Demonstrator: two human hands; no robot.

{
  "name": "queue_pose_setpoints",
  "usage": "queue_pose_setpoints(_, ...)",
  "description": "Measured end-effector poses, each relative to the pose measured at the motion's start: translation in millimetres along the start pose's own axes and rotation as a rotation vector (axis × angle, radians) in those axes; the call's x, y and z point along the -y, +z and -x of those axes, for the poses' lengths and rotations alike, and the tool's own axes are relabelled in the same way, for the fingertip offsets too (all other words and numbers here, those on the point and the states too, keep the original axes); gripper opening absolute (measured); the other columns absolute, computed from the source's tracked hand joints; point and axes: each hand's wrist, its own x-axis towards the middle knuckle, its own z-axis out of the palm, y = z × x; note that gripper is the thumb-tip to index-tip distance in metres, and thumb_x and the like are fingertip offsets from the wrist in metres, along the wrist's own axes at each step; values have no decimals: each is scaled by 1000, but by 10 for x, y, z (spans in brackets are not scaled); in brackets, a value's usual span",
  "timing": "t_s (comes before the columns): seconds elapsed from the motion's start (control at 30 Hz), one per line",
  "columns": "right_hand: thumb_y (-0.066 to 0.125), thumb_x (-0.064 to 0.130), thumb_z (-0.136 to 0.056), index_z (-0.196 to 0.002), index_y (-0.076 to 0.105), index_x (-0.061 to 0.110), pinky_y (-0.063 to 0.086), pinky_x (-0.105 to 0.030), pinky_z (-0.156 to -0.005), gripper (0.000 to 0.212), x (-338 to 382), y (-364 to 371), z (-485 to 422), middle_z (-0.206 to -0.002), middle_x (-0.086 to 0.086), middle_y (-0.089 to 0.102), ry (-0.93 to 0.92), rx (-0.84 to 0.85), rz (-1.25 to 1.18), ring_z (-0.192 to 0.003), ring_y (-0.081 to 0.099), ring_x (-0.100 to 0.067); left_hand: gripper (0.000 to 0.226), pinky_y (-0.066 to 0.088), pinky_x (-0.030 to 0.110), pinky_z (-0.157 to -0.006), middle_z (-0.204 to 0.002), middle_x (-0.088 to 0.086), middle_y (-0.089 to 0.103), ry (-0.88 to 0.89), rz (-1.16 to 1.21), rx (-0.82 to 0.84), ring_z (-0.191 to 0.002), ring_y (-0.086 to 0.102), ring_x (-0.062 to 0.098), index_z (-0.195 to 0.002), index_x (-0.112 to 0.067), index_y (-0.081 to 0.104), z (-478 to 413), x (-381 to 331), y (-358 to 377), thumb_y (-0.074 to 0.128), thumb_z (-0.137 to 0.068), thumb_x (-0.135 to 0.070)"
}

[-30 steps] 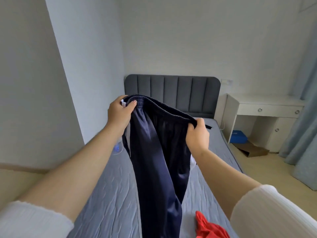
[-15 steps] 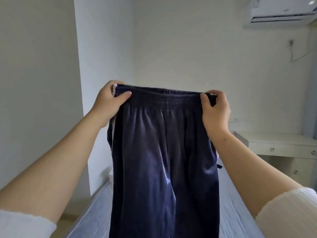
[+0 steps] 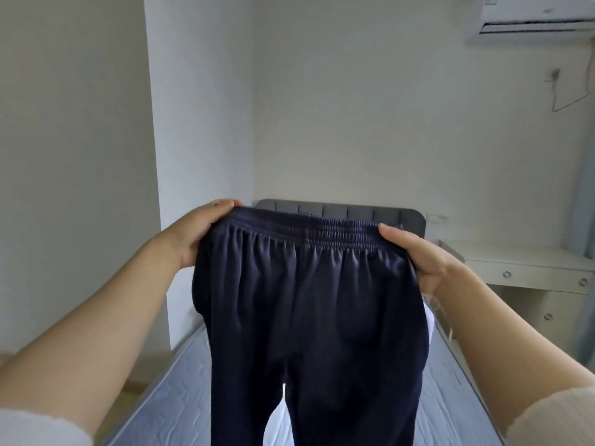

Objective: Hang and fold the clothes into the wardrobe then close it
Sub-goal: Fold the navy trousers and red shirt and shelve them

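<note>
- Navy track trousers (image 3: 309, 304) are being held up over the bed (image 3: 167, 400), spread flat, probably for folding.
- The elastic waistband (image 3: 325, 230) is being gripped at both ends: left hand (image 3: 196, 233) and right hand (image 3: 425, 259), fingers curled round the fabric.

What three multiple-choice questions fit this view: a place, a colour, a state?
1. Where is the air conditioner? A high on the right; B low on the left; C on the floor.
2. What colour are the trousers? A red; B navy; C white.
3. How are the trousers held? A bundled in one hand; B lying folded; C hanging from both hands.
Answers: 1 A, it sits at the upper right. 2 B, the fabric is dark blue. 3 C, the left hand and right hand grip the waistband ends, legs hanging.
</note>
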Motion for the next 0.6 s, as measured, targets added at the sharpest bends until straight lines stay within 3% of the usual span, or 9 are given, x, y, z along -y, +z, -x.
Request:
queue_pose_setpoints(0.07, 60, 30, -81, -82, 73, 6, 57, -29, -56, 28, -118, -10, 10, -80, -10, 74, 183, -119, -17, -66, 71, -20, 26, 51, 27, -65, -68, 3, 69, -241, -86, -36, -61, 64, 16, -82, -16, 63, 18, 190, 47, 45, -97, -29)
queue_pose_setpoints(0.17, 56, 26, -90, -88, 65, 4, 52, -34, -64, 24, -380, -22, 21, -74, -10, 72, 344, -289, -26, -64, 68, -24, 25, 53, 24, -47, -58, 7, 68, -404, -115, -117, -47, 64, 16, -82, -8, 60, 79, 474, 153, 48, -97, -25)
queue_pose_setpoints(0.23, 59, 23, -89, -90, 65, 4, 50, -35, -65, 20, -526, -20, 40, -79, -11, 71, 371, -354, -2, -70, 64, -25, 18, 51, 23, -44, -65, 9, 69, -359, -162, -176, -50, 64, 18, -87, -8, 59, 99, 643, 190, 52, -95, -22)
queue_pose_setpoints(0.3, 62, 19, -86, -91, 66, 5, 52, -33, -63, 15, -618, -38, 58, -83, -10, 70, 337, -387, 50, -72, 64, -23, 14, 49, 22, -54, -88, 8, 65, -272, -384, -165, -67, 60, 17, -90, -12, 57, 123, 781, 179, 60, -90, -25)
queue_pose_setpoints(0.37, 63, 13, -86, -89, 66, 6, 52, -31, -59, 8, -677, -56, 72, -82, -9, 71, 271, -396, 131, -72, 66, -21, 19, 43, 24, -72, -105, -2, 57, -185, -635, -38, -90, 53, 13, -95, -24, 58, 174, 885, 139, 69, -82, -32)
queue_pose_setpoints(0.43, 65, 10, -84, -83, 64, 7, 52, -30, -60, 4, -743, -70, 92, -83, -11, 70, 215, -434, 201, -72, 65, -23, 39, 37, 23, -84, -114, -9, 51, -149, -821, 142, -106, 46, 9, -107, -38, 55, 259, 949, 122, 76, -74, -34)
queue_pose_setpoints(0.5, 67, 11, -84, -79, 62, 6, 51, -29, -58, 9, -812, -84, 109, -82, -13, 68, 186, -469, 247, -72, 64, -24, 51, 39, 21, -87, -111, -11, 53, -132, -1037, 251, -106, 48, 7, -112, -42, 55, 307, 991, 148, 80, -68, -32)
queue_pose_setpoints(0.6, 67, 15, -84, -84, 63, 4, 51, -28, -55, 12, -910, -52, 139, -83, -12, 68, 200, -464, 279, -71, 65, -23, 23, 48, 25, -79, -91, -9, 63, -130, -1125, 202, -84, 58, 9, -87, -36, 62, 322, 1041, 230, 75, -71, -28)
